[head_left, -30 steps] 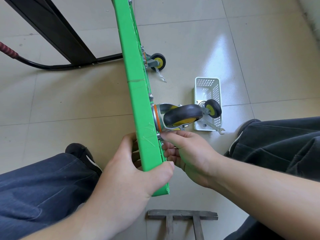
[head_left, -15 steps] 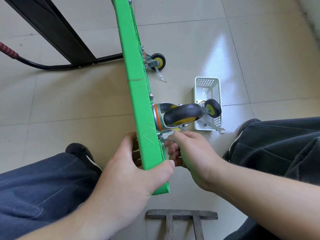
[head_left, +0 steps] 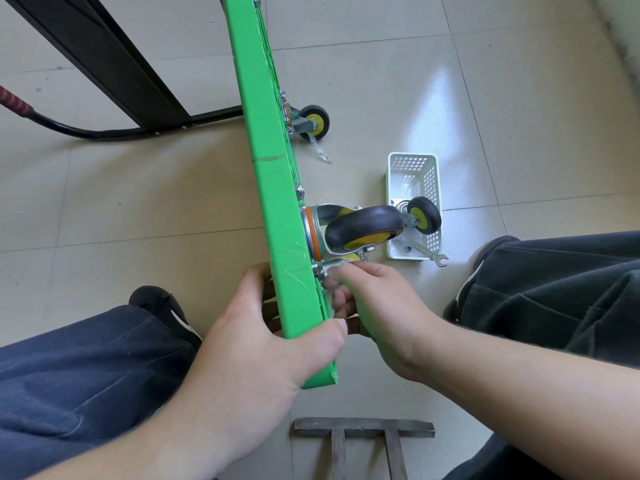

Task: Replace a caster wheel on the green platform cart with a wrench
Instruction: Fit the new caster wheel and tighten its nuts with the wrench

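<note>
cart: green platform cart [head_left: 277, 209] stands on edge on the floor
left hand [head_left: 263, 344]: grips the cart's near edge
right hand [head_left: 377, 306]: fingers pinch the bolt under the caster wheel [head_left: 363, 232]
wrench [head_left: 424, 251]: in white basket [head_left: 412, 174], right

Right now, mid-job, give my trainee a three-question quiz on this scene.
1. True or false: the left hand grips the green cart by its edge.
2. Where is the wrench? A) in the right hand B) in the white basket, its end sticking out over the floor C) under the cart
3. Fill in: the right hand has its fingertips at a bolt beside the near ___.

Key: 1 true. 2 B. 3 caster.
</note>
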